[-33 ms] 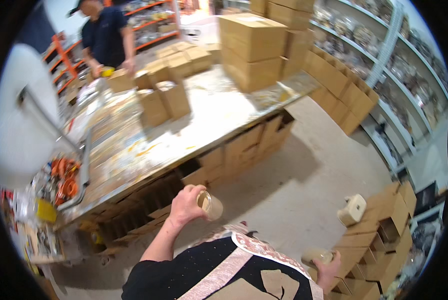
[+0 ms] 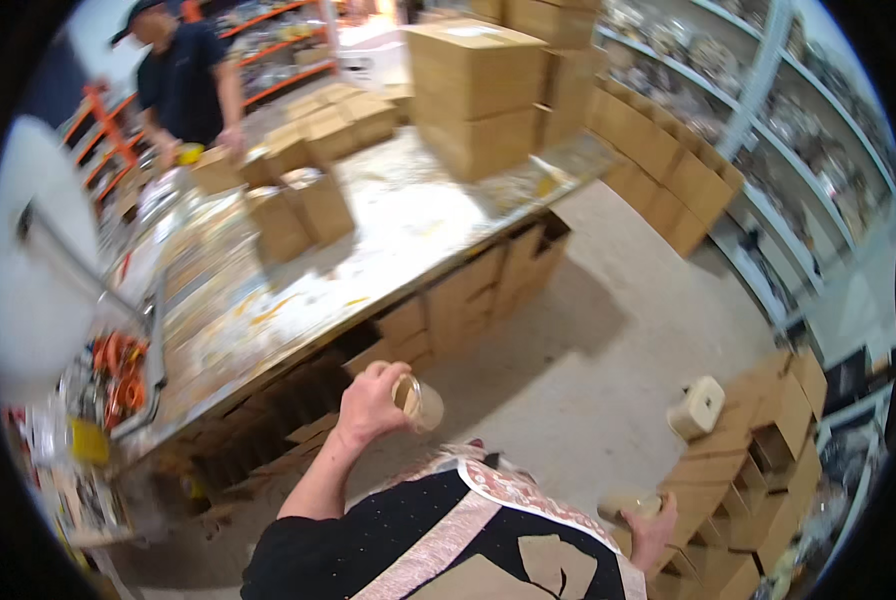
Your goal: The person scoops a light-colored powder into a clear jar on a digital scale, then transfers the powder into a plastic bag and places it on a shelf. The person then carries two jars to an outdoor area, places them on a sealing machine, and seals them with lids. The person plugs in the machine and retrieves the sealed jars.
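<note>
My left hand, raised in front of the table, is closed around a clear jar. That jar lies tilted in the grip, with a beige tone inside its round end; whether this is its content or the floor showing through, I cannot tell. Low on the right, my right hand grips a second clear jar beside my apron. Part of this jar is hidden by my fingers. Both jars are held off any surface.
A paint-stained table carries small cartons and large stacked boxes. Across it stands a person handling something yellow. Open cardboard boxes and a beige stool are at the right, near loaded shelves.
The whole scene has slid slightly left and up in the picture as my head turned. Both hands keep hold of their jars, almost unmoved.
</note>
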### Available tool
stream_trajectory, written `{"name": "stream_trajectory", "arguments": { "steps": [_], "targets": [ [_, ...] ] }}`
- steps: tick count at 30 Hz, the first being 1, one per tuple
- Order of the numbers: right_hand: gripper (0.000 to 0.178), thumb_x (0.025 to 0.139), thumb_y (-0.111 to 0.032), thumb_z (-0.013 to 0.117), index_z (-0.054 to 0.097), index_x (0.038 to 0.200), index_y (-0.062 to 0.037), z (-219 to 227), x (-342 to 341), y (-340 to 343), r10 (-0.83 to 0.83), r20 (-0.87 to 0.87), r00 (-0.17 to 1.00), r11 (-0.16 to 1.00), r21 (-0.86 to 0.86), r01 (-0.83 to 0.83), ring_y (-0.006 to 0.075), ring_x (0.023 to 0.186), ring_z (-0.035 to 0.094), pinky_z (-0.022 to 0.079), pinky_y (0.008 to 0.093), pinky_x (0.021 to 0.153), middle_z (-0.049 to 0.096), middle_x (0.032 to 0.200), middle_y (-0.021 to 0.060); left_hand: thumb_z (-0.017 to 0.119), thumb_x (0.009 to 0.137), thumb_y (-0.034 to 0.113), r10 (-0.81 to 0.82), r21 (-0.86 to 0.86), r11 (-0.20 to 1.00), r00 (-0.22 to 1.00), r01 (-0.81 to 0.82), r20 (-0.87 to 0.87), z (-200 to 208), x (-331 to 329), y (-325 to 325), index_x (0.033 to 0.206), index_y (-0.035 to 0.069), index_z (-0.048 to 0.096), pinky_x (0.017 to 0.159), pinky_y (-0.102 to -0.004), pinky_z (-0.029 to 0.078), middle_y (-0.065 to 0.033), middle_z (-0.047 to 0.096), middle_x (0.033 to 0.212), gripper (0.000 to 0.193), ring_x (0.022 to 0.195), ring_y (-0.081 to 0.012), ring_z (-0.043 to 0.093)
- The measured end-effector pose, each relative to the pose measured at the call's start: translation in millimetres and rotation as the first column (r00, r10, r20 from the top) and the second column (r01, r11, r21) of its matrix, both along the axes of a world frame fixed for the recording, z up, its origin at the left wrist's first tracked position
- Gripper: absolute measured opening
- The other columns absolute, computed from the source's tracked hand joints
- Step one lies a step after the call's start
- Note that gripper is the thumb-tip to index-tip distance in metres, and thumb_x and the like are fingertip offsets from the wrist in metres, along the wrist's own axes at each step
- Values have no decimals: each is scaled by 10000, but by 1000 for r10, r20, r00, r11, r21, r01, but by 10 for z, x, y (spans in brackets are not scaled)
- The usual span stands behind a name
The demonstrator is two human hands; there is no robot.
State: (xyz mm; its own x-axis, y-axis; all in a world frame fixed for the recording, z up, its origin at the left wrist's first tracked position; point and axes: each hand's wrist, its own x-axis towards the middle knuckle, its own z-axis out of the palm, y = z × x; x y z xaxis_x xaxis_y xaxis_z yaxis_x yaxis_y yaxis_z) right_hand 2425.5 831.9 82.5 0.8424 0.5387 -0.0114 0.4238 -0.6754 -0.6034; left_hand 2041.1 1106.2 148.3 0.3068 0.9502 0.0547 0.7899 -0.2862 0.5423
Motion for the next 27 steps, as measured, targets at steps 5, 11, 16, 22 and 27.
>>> {"name": "stream_trajectory", "arguments": {
  "steps": [5,11,16,22,27],
  "targets": [
    [828,505,-196,805,466,1240,-20,217,1039,558,-197,-104,975,980,-15,196,352,1099,474,388,414,948,495,1167,204,815,435,202,-288,-39,957,958,287,-5,302,1824,1237,1131,129,559,840,-377,481,-111,557,1108,745,1013,-306,557],
    [854,517,-203,799,434,1269,-28,-81,2898,1466,-150,-52,987,986,-88,145,371,1100,465,397,420,938,474,1180,212,825,430,209,-307,-27,951,950,309,51,151,3650,2359,1139,120,556,866,-363,465,-114,554,1113,763,1027,-302,550],
    [870,522,-203,796,408,1282,-36,290,4297,2766,2,-87,996,985,-172,-17,367,1087,466,413,417,911,466,1155,201,834,382,207,-71,-119,990,997,69,-15,294,4565,2896,1129,86,564,897,-357,452,-110,563,1098,803,1029,-298,549],
    [816,532,-198,790,431,1240,-12,660,5493,4550,275,-101,956,958,-55,-281,357,1063,484,423,401,885,467,1129,194,842,404,206,117,-105,988,993,-116,-3,346,5376,3580,1144,128,577,881,-360,469,-104,566,1124,790,1033,-291,557],
    [831,515,-241,801,454,1232,-2,431,6216,5814,289,-120,950,957,13,-290,366,1074,488,410,409,907,491,1139,206,824,411,210,89,-74,994,992,-83,88,288,6173,4630,1139,124,576,878,-354,470,-102,564,1119,774,1016,-288,562]
  ]
}}
